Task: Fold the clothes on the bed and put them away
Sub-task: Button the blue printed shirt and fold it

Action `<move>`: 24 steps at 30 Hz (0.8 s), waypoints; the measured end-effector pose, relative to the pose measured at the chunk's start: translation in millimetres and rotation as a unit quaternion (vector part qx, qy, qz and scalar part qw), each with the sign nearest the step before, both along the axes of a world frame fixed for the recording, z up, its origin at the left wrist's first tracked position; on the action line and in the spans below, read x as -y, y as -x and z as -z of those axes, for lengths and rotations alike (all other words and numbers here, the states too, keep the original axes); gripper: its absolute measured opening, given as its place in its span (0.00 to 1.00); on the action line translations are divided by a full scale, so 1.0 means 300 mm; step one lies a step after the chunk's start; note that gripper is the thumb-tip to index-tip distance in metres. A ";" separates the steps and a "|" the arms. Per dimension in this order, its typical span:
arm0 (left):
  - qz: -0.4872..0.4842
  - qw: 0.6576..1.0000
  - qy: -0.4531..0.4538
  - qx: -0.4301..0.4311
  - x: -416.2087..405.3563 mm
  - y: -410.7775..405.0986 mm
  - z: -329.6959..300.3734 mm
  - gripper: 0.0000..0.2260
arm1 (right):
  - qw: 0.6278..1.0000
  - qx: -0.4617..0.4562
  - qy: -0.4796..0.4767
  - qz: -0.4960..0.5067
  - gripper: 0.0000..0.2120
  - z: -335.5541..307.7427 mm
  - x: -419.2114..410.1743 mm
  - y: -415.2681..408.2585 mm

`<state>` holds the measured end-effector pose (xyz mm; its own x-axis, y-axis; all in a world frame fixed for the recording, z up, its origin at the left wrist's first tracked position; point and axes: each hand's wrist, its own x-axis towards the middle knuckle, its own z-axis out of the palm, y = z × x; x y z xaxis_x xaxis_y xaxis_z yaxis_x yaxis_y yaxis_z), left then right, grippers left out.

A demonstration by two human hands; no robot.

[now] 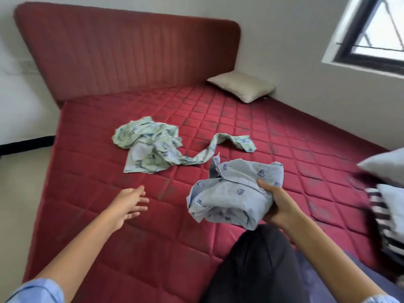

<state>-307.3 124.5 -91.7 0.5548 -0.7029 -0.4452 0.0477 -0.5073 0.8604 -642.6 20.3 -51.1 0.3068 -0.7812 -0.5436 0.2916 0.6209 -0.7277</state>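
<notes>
1. Head view: a folded pale blue shirt with small dark leaf prints sits in the right hand, raised just above the red quilted mattress. The bundle lies to the left of the palm, its collar end pointing away from the person.
2. The right forearm comes in from the lower right corner. The thumb lies across the top of the shirt, and the fingers are under the bundle, hidden from sight, so the hand grips it from the side.
3. The left hand reaches forward over the mattress, palm turned inward, fingers loosely spread and holding nothing. Whether the fingertips touch the mattress cannot be told.
4. A crumpled green and white floral garment lies on the mattress beyond both hands, well apart from each, with one long strip trailing to the right.
5. A beige pillow rests at the far corner beside the red headboard. Grey and striped pillows sit at the right edge. A window is in the right wall.
</notes>
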 end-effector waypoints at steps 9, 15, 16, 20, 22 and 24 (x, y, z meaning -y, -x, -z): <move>0.183 0.983 -0.019 0.001 0.233 0.333 -0.056 0.12 | 0.974 0.064 -0.029 0.215 0.18 -0.062 -0.004 0.374; 0.265 0.964 0.015 0.007 0.357 0.616 -0.103 0.11 | 0.939 0.095 -0.016 0.329 0.14 -0.154 -0.136 0.566; 0.287 0.958 0.015 0.006 0.366 0.688 -0.099 0.11 | 0.929 0.098 -0.017 0.356 0.15 -0.154 -0.176 0.600; 0.368 0.930 0.023 -0.002 0.339 0.890 -0.096 0.11 | 0.895 0.119 -0.024 0.430 0.15 -0.142 -0.328 0.666; 0.399 0.916 0.030 -0.009 0.306 0.972 -0.108 0.11 | 0.878 0.130 -0.001 0.462 0.16 -0.161 -0.406 0.714; 0.422 0.906 0.036 -0.016 0.276 1.026 -0.114 0.11 | 0.859 0.138 0.054 0.490 0.16 -0.174 -0.464 0.769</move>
